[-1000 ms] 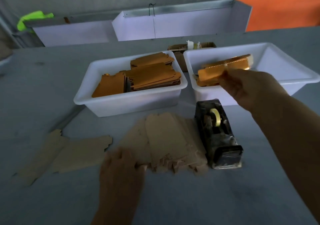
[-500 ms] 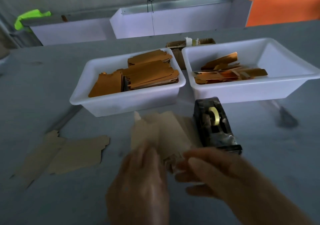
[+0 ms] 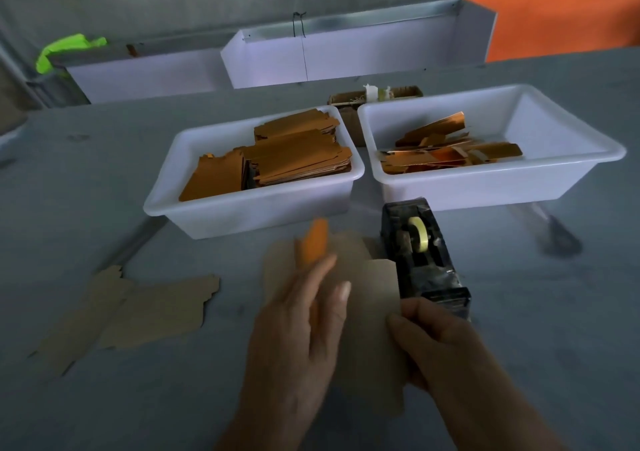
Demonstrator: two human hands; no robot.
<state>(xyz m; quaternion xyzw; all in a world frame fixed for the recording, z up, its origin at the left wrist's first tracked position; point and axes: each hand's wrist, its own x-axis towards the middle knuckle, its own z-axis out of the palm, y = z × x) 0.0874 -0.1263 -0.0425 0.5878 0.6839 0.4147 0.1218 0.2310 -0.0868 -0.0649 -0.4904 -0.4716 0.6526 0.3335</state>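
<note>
Brown flat cardboard blank (image 3: pixel 374 298) is coming up, right hand (image 3: pixel 443 346) pinching its edge, left hand (image 3: pixel 298 339) flat beside that pinch: next box starting.

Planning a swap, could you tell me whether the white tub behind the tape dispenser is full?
Partly filled: the tub holds a heap of orange pieces at its left; the rest is bare.

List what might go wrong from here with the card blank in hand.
1. The right hand pinches the blank by one edge right against the dispenser; knuckles may knock its near end, likely the cutter.
2. The left hand looks flat on the blank, with no firm grip, so it could slip or crease.
3. The blank overlaps the pile below and may drag a sheet off.
</note>
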